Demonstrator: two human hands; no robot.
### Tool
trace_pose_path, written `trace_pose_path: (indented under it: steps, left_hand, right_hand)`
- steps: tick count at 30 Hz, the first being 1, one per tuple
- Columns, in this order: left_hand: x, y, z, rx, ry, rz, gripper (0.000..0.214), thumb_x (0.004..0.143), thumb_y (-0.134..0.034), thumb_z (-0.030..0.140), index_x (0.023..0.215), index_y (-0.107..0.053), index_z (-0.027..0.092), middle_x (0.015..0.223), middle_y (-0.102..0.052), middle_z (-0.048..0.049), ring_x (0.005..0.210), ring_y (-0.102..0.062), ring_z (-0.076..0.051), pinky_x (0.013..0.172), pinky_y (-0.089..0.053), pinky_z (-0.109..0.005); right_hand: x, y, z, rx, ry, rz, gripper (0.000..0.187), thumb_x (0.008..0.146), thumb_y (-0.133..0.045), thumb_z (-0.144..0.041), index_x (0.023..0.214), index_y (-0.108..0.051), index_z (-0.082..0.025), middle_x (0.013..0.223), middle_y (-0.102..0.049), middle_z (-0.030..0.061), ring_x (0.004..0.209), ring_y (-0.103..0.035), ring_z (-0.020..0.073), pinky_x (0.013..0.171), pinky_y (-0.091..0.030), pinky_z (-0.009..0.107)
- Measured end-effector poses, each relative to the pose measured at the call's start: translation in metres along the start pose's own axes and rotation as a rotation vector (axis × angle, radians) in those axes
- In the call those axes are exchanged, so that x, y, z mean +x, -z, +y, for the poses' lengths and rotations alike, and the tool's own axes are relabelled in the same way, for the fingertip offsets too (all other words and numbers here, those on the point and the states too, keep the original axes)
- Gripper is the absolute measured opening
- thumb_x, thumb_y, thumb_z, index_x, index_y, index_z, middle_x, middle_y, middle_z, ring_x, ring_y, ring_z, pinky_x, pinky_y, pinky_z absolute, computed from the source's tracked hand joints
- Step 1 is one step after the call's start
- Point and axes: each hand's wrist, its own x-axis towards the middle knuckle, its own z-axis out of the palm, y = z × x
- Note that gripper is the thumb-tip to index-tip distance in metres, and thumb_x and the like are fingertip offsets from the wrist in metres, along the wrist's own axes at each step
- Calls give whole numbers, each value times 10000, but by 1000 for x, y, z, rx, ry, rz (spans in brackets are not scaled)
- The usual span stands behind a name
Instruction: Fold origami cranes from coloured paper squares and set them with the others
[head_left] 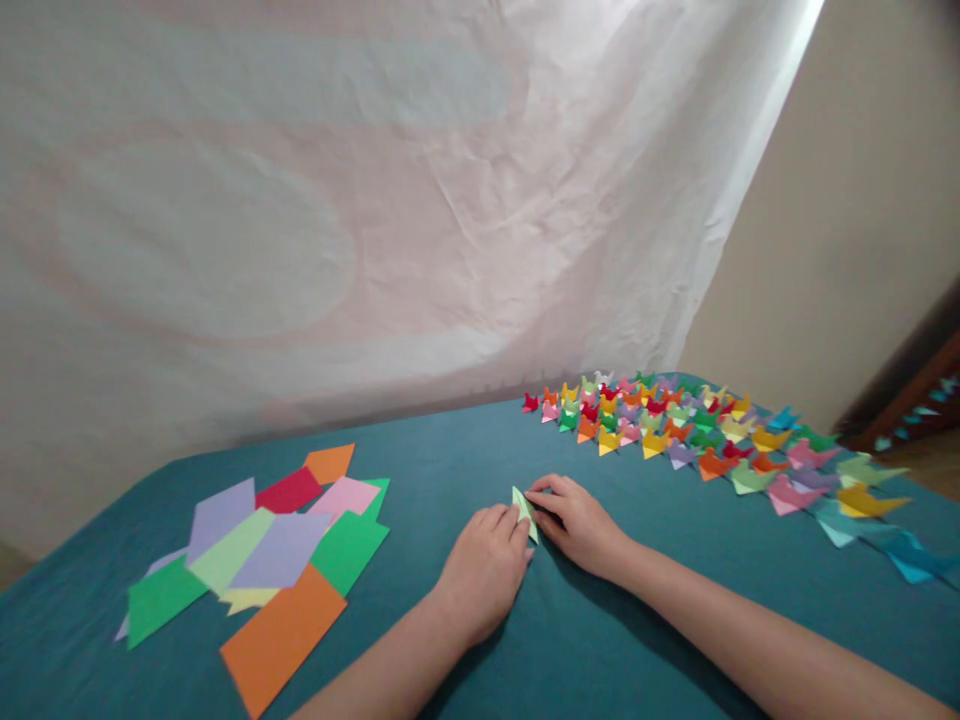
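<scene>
A small folded piece of light green origami paper lies on the teal tabletop, its pointed ends facing away from me and towards me. My left hand is closed over its left side, with the fingertips pressed onto it. From the other side, my right hand pinches the paper's edge between thumb and fingers. The hands partly cover the folds, so the exact shape is hard to make out.
Loose coloured paper sheets overlap in a pile on the left. Rows of folded paper birds in many colours stand at the right and back right. A pale cloth hangs behind the teal table.
</scene>
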Motion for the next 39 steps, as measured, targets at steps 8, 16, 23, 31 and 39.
trace_pose_path:
  steps: [8, 16, 23, 31, 39]
  left_hand:
    - [2, 2, -8, -105, 32, 15, 266, 895, -466, 286, 1121, -537, 165, 1095, -604, -96, 1043, -531, -240, 920, -416, -414]
    - [0, -6, -12, -117, 53, -2, 416, 884, -487, 332, 1253, -465, 141, 1294, -517, -115, 1200, -456, -245, 1015, -355, -420]
    - [-1, -8, -13, -130, 56, -3, 420, 887, -483, 352, 1255, -459, 150, 1299, -512, -113, 1194, -464, -242, 1025, -349, -424]
    - [-2, -10, -14, -115, 52, -36, 448, 890, -472, 377, 1274, -436, 150, 1324, -490, -106, 1213, -446, -239, 1034, -344, -412]
    - [-1, -1, -11, -84, 73, -22, 413, 890, -471, 399, 1242, -474, 181, 1291, -506, -87, 1234, -398, -261, 1035, -330, -439]
  right_hand:
    - [7, -1, 1, 57, -24, -22, 246, 864, -493, -189, 1046, -655, -227, 1027, -594, 76, 929, -558, 185, 832, -447, 327]
    - [8, -2, 2, 67, -33, -29, 248, 867, -494, -207, 1053, -655, -237, 1031, -593, 66, 927, -562, 178, 834, -444, 312]
    - [7, -3, 0, 5, -29, -26, 268, 868, -486, -186, 1073, -646, -249, 1042, -587, 60, 938, -557, 175, 836, -440, 304]
    - [6, -2, -4, -81, -16, -22, 252, 898, -460, -215, 1070, -641, -246, 1057, -584, 59, 945, -550, 174, 837, -435, 302]
    - [6, 1, -8, -137, -4, -27, 256, 905, -446, -222, 1074, -637, -243, 1044, -589, 62, 920, -554, 171, 819, -439, 294]
